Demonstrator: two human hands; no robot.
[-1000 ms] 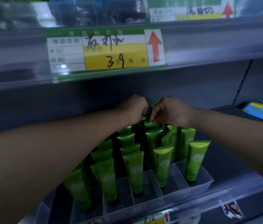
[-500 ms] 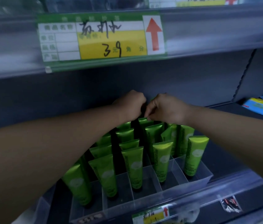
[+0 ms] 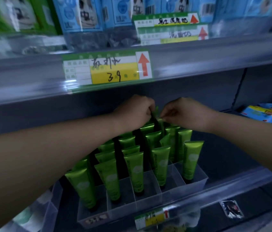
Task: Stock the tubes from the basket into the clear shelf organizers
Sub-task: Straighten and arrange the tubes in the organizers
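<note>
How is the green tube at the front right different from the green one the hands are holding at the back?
The front-right green plastic tube stands untouched, cap down, in full view in the clear plastic organizer. The back green tube is pinched by the left hand and right hand, and is mostly hidden. Both are green.

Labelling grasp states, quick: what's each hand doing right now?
Left hand: pinches the top of a back-row tube.
Right hand: also pinches a back-row tube top; same tube or not, unclear.

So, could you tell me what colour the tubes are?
The tubes are bright green with dark caps; head view shows it best.
</note>
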